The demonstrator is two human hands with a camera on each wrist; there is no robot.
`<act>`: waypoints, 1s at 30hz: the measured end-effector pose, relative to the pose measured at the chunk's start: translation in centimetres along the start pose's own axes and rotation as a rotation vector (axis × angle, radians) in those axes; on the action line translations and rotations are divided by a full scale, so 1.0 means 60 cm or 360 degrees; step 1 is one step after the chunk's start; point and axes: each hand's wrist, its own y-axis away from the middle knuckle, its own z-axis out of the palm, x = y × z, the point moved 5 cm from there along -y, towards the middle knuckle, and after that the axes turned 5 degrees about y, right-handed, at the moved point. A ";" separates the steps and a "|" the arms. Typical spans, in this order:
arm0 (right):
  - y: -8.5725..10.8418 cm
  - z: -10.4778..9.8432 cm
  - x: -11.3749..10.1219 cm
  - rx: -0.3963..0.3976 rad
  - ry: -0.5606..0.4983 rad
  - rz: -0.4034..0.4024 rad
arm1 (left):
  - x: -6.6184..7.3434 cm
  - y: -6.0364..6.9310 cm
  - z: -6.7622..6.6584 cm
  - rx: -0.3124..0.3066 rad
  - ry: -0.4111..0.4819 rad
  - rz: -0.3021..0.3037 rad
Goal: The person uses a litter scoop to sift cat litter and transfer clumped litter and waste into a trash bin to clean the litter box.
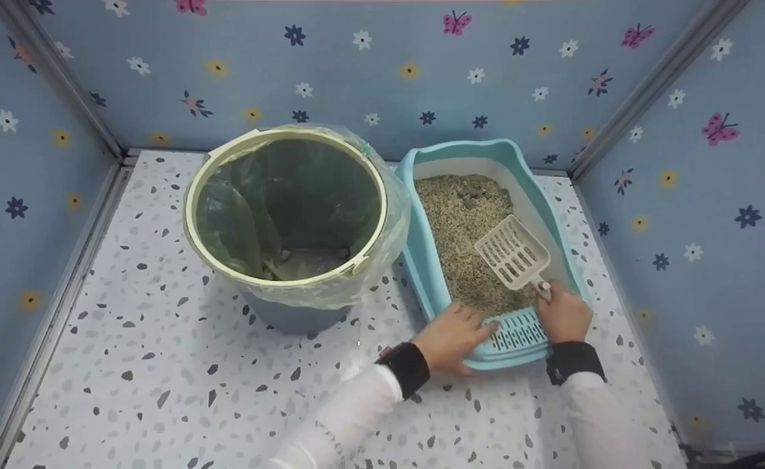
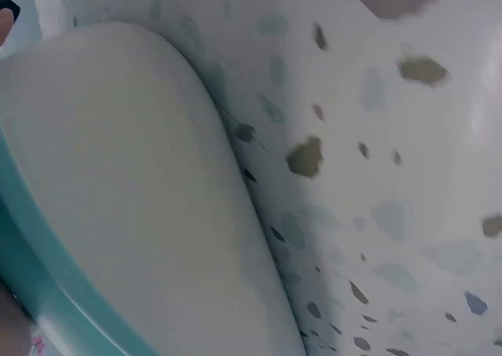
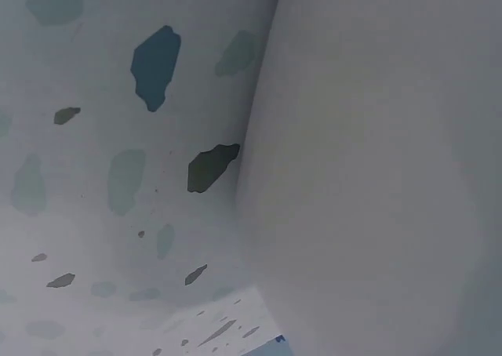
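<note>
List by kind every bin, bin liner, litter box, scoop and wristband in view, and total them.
Round grey-blue bin with pale yellow rim: 1
Translucent yellowish plastic liner: 1
Turquoise-and-white plastic litter box: 1
Beige slotted scoop: 1
Black wristbands: 2
Total: 6

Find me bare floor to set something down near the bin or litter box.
Bare floor lies between bin and left wall, and in front of the bin, left of the left sleeve. Tight: between bin and litter box, where the bag bulges. Crowded: the box's front, with left hand and right hand.
</note>
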 end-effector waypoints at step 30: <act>0.051 -0.006 -0.072 -0.0163 0.0050 0.0133 | -0.067 0.018 0.004 0.0233 0.0000 0.0156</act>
